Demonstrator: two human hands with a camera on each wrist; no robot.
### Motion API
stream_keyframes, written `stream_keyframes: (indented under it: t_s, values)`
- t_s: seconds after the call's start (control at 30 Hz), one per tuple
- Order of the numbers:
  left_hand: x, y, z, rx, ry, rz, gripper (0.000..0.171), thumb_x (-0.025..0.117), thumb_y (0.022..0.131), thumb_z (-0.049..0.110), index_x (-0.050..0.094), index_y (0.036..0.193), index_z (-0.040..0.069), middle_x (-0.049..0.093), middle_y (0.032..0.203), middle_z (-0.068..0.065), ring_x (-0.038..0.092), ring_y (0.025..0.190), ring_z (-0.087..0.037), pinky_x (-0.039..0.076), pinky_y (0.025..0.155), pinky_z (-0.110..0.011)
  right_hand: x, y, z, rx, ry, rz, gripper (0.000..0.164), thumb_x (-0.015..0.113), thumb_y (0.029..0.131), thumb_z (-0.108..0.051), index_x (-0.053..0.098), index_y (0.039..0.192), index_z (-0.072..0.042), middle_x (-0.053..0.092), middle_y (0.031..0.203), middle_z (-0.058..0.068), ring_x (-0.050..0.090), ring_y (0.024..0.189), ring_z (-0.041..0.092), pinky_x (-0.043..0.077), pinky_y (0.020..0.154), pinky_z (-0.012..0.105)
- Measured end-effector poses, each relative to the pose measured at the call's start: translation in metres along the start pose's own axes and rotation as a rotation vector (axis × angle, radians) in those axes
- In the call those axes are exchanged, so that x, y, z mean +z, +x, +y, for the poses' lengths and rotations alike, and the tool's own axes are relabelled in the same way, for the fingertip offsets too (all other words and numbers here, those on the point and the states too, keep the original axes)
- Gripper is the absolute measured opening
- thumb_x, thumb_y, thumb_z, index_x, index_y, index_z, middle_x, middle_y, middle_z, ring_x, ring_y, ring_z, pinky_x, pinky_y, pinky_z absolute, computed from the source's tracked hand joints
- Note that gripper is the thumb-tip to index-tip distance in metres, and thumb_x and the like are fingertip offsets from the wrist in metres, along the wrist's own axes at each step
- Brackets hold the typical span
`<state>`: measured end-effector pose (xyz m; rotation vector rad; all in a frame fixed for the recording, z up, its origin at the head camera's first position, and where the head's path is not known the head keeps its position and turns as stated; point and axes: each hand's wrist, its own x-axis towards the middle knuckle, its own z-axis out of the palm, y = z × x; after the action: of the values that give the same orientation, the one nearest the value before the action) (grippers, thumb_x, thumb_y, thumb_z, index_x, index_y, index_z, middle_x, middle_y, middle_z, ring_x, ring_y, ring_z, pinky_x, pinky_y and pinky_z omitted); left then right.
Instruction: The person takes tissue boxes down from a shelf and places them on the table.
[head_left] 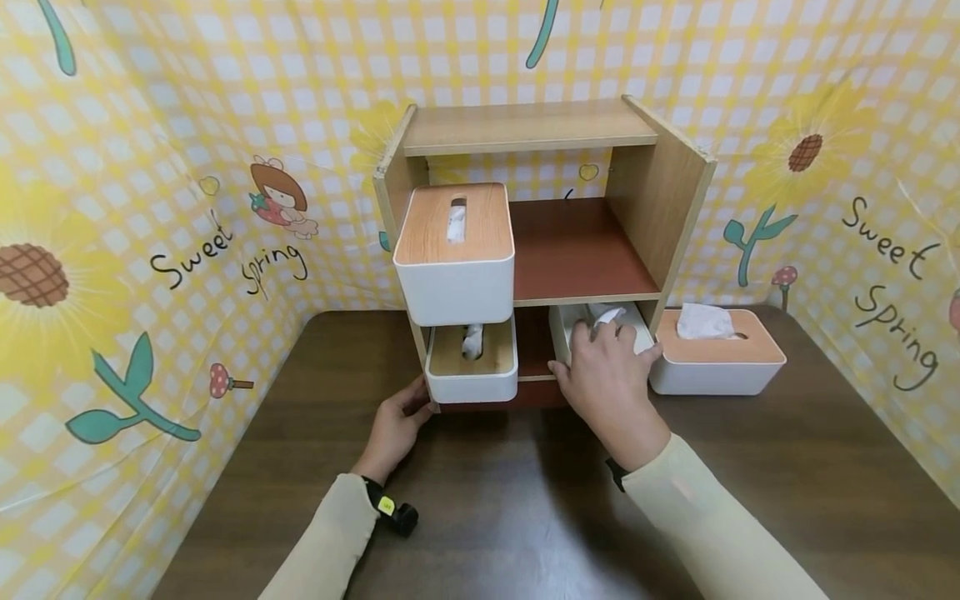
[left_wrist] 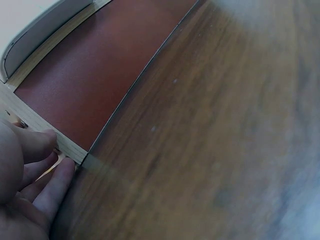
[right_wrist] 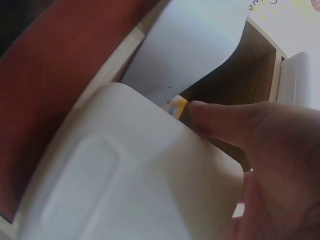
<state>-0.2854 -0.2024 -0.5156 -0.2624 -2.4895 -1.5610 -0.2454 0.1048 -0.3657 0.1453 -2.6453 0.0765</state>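
Note:
My right hand [head_left: 611,375] reaches over a white tissue box [head_left: 567,321] in the lower right part of the wooden shelf unit [head_left: 531,125]. A tuft of tissue shows beyond the fingers. In the right wrist view the thumb lies along one side of this box, with the other fingers partly hidden behind it. Down at the shelf unit's lower left front corner, my left hand [head_left: 396,429] touches the outside of the side panel. The left wrist view shows its thumb and loosely bent fingertips against that panel edge.
Two wood-lidded tissue boxes jut forward on the left: one upper [head_left: 453,292], one lower [head_left: 472,387]. Another tissue box [head_left: 708,379] stands on the dark wooden table [head_left: 480,508], right of the shelf unit. Checked yellow cloth [head_left: 225,100] hangs around.

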Motion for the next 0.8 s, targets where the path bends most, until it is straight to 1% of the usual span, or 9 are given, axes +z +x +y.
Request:
stream_keyframes:
  t_s: [0.13, 0.33, 0.5, 0.6, 0.67, 0.8]
  values:
    - [-0.0004, 0.0, 0.0004, -0.003, -0.001, 0.001, 0.051, 0.067, 0.093, 0.006, 0.053, 0.141, 0.014, 0.066, 0.121, -0.002, 0.061, 0.108, -0.018, 0.048, 0.088, -0.041, -0.0049, 0.0041, -0.0039, 0.008, -0.015, -0.04, 0.051, 0.074, 0.082, -0.046, 0.058, 0.101, -0.001, 0.058, 0.102, 0.026, 0.047, 0.097, 0.05, 0.031, 0.078, 0.08]
    - [-0.0001, 0.0011, 0.0004, -0.01, -0.007, -0.008, 0.052, 0.066, 0.093, 0.007, 0.052, 0.142, 0.015, 0.066, 0.121, -0.001, 0.061, 0.109, -0.017, 0.048, 0.089, -0.04, -0.008, 0.0044, -0.0052, 0.018, -0.008, -0.053, 0.047, 0.074, 0.081, -0.038, 0.059, 0.102, 0.001, 0.057, 0.104, 0.028, 0.048, 0.099, 0.05, 0.03, 0.078, 0.081]
    - [-0.0009, 0.0022, 0.0001, -0.019, 0.004, 0.001, 0.052, 0.067, 0.093, 0.007, 0.052, 0.142, 0.015, 0.067, 0.12, -0.001, 0.061, 0.107, -0.017, 0.048, 0.088, -0.039, -0.0075, 0.0055, -0.0057, 0.016, -0.009, -0.056, 0.05, 0.074, 0.081, -0.041, 0.059, 0.103, 0.001, 0.057, 0.106, 0.028, 0.048, 0.098, 0.051, 0.031, 0.077, 0.081]
    - [-0.0012, 0.002, 0.0005, -0.019, 0.008, 0.002, 0.051, 0.066, 0.093, 0.006, 0.053, 0.141, 0.014, 0.067, 0.12, -0.002, 0.061, 0.107, -0.018, 0.048, 0.088, -0.039, -0.0072, 0.006, -0.0063, 0.017, -0.02, -0.057, 0.051, 0.076, 0.08, -0.042, 0.059, 0.102, 0.001, 0.056, 0.103, 0.028, 0.049, 0.096, 0.05, 0.032, 0.076, 0.081]
    - [-0.0008, 0.0017, 0.0007, -0.022, 0.006, 0.001, 0.051, 0.066, 0.093, 0.006, 0.053, 0.141, 0.014, 0.067, 0.12, -0.002, 0.061, 0.107, -0.018, 0.048, 0.088, -0.04, -0.0065, 0.0058, -0.0066, 0.021, -0.015, -0.044, 0.045, 0.075, 0.08, -0.036, 0.059, 0.099, 0.001, 0.055, 0.098, 0.027, 0.049, 0.095, 0.05, 0.032, 0.075, 0.081]
    - [0.0002, 0.0013, 0.0008, -0.024, 0.004, -0.001, 0.051, 0.067, 0.092, 0.006, 0.053, 0.141, 0.014, 0.067, 0.119, -0.002, 0.061, 0.107, -0.018, 0.048, 0.089, -0.04, -0.0057, 0.0038, -0.007, 0.019, 0.017, -0.004, 0.029, 0.07, 0.077, -0.019, 0.059, 0.092, 0.003, 0.052, 0.089, 0.025, 0.049, 0.091, 0.049, 0.033, 0.075, 0.08]
